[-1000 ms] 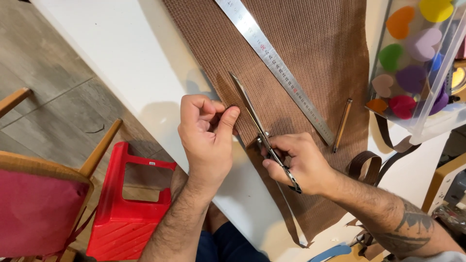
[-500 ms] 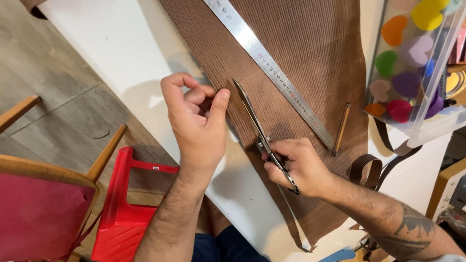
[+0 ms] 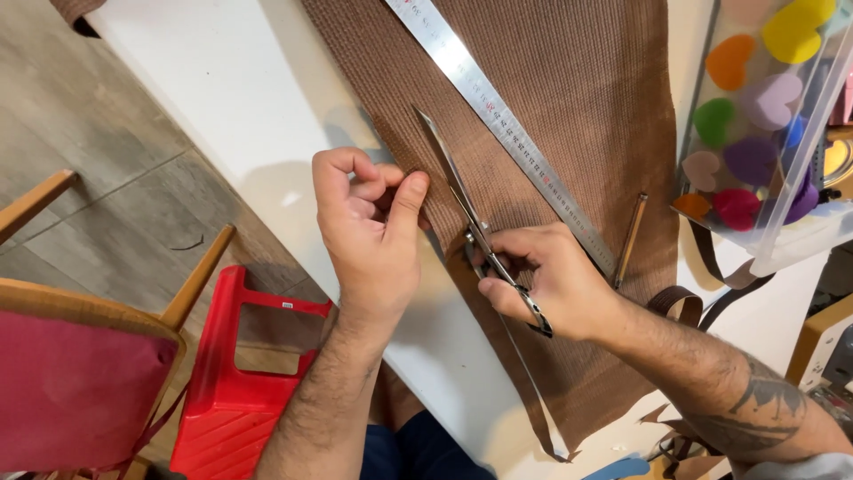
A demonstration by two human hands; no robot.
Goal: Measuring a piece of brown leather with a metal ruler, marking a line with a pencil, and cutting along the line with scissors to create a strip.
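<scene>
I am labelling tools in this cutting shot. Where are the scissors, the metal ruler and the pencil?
scissors (image 3: 453, 182): head view, on the blades over the brown fabric.
metal ruler (image 3: 498, 120): head view, mid-length of its flat face.
pencil (image 3: 632, 238): head view, middle of its shaft.

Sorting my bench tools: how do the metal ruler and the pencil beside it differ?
The metal ruler is long, flat, silvery and marked along its edge; the pencil is short, thin, brown and plain. The ruler runs diagonally and out of view at the top; the pencil stands nearly upright in view. Both lie on the brown fabric.
</scene>
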